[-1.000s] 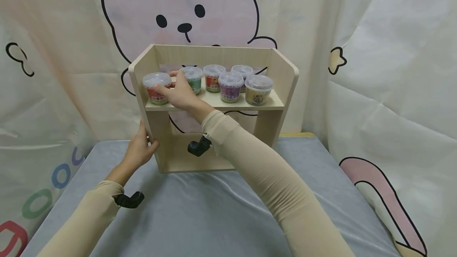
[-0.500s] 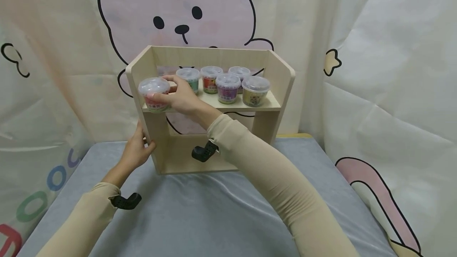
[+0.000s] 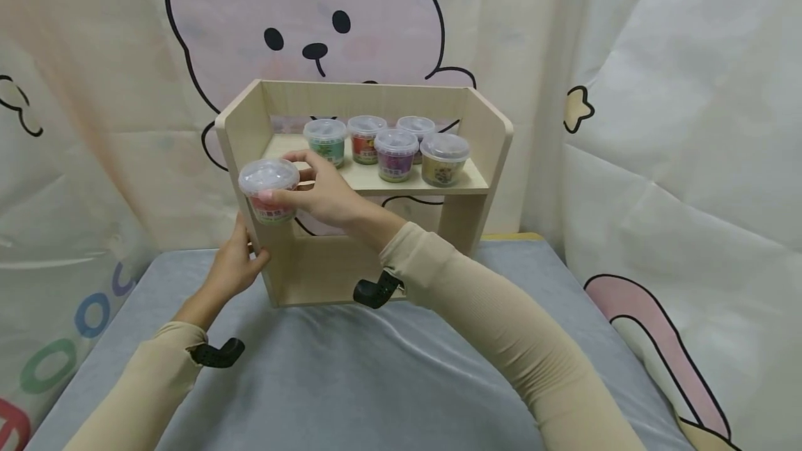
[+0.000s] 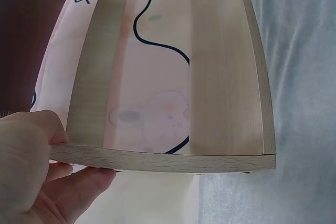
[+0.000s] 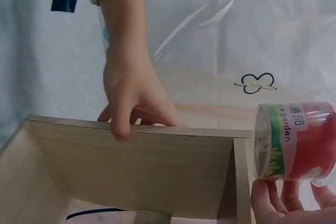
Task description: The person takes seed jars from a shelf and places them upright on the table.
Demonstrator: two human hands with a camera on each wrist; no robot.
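A person in long beige sleeves works at a grey padded table (image 3: 351,374) in front of a cartoon-printed curtain (image 3: 658,89). Nearest, the left hand (image 3: 234,266) grips the front edge of the left side panel of a small wooden shelf unit (image 3: 485,124), thumb on the inner face and fingers curled round the outside, steadying it. Just above and slightly right of that hand, the right hand (image 3: 326,190) reaches across from the right and grasps a small red cup (image 3: 271,190) with a clear domed lid, thumb and fingers wrapped around its side. The cup is upright, its long axis vertical, and it hangs in the air just in front of the left end of the upper board, off the shelf and apart from it, above the left hand. The right wrist view shows the cup's red and green label (image 5: 294,140) resting against the fingertips (image 5: 281,195), beside the panel's edge. So the cup is in the right hand already, with the left hand close below it. Farther back, four lidded cups stand on the upper board: a green one (image 3: 325,141) leftmost, then a red one (image 3: 366,138), a purple one (image 3: 396,154) and a yellow one (image 3: 444,157), with a fifth partly hidden behind them.
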